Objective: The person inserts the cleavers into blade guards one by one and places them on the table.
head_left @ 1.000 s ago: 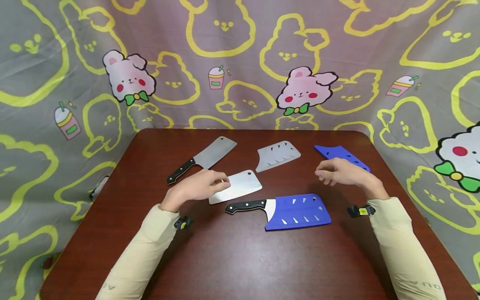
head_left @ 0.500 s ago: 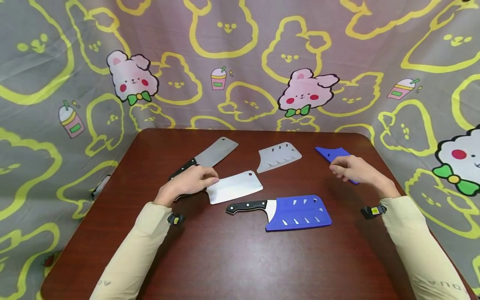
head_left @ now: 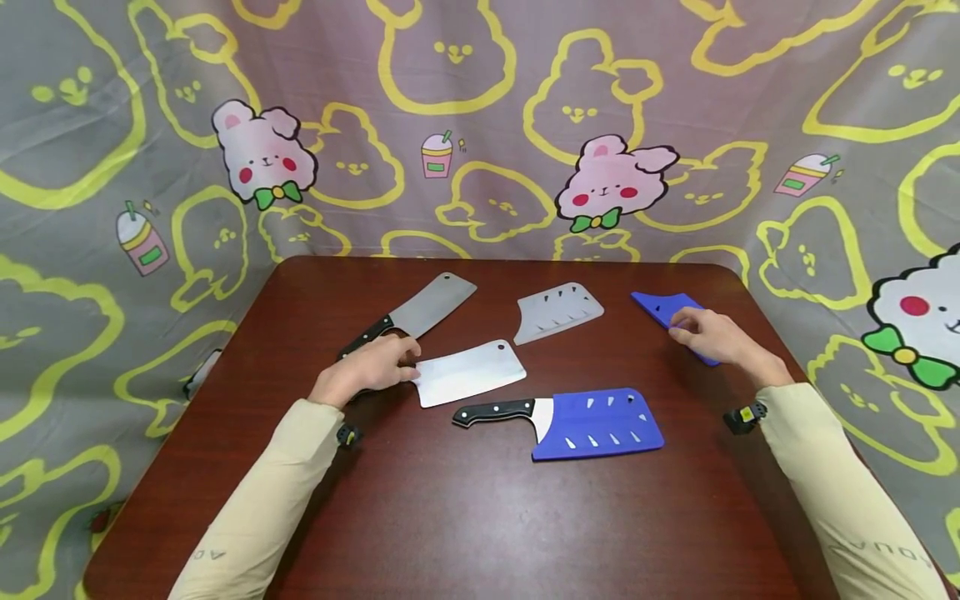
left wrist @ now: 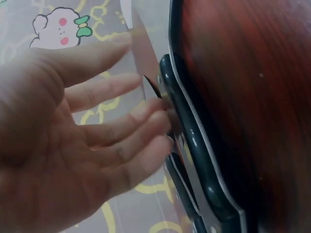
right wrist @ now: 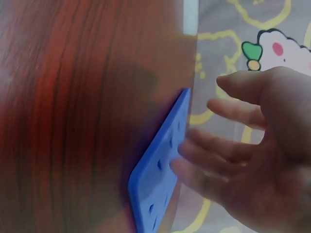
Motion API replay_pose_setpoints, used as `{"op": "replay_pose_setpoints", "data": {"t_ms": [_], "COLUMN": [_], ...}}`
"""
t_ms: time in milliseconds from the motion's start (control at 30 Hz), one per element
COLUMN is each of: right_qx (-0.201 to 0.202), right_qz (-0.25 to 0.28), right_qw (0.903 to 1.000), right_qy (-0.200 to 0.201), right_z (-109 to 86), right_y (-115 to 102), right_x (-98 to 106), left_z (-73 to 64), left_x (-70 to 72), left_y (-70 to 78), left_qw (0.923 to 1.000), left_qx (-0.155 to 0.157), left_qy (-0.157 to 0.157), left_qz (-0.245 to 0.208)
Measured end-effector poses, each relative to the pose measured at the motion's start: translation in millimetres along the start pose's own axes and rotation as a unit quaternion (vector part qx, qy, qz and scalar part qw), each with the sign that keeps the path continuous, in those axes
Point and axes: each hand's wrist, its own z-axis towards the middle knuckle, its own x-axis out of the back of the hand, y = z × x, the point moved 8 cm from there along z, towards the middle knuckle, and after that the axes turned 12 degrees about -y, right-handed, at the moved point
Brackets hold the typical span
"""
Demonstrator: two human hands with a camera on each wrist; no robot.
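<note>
My left hand (head_left: 377, 365) hovers over the black handle (left wrist: 194, 131) of a bare cleaver (head_left: 468, 372), its fingers spread and loosely bent with nothing between them. Most of that handle is hidden under the hand in the head view. My right hand (head_left: 716, 337) is above a loose blue blade cover (head_left: 662, 306) at the far right of the table. In the right wrist view, its relaxed fingers lie close over the blue cover (right wrist: 158, 170); whether they touch it I cannot tell.
Behind my left hand lies a second bare cleaver (head_left: 435, 305). A grey-white blade cover (head_left: 561, 312) rests at the back middle. Nearer, a cleaver sits in a blue blade cover (head_left: 600, 423), handle (head_left: 495, 412) to the left. Patterned curtain (head_left: 480, 125) surrounds the dark table (head_left: 525, 533).
My left hand has moved left off the cleaver's blade to its handle. My right hand has shifted right, over the loose blue cover. The cleavers and covers have stayed where they were.
</note>
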Motion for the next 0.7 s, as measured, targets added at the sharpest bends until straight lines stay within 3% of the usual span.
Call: {"op": "replay_pose_setpoints", "data": {"t_ms": [133,267,433,700], "right_qx": [-0.022,-0.060,-0.096,-0.123], "right_qz": [-0.011,-0.008,-0.007,-0.011], "right_qw": [0.9997,0.9977,0.9934,0.9889], "right_qy": [-0.002,-0.031,-0.062,-0.082], "right_z": [1.4,1.2,-0.9,-6.7], "right_y": [12,25,38,58], "right_x": [0,-5,-10,-14], "left_z": [-2.5,-4.8,-6.3,-5.6], "left_x": [-3.0,-5.4,-8.7,-11.6], "left_y": [-6.8,-12.0,-16.0,-17.5], "left_qw": [0.9994,0.9985,0.9971,0.9955], "left_qx": [0.031,0.049,0.061,0.074], "left_qy": [-0.013,-0.022,-0.033,-0.032], "left_qz": [0.005,0.004,0.031,0.049]}}
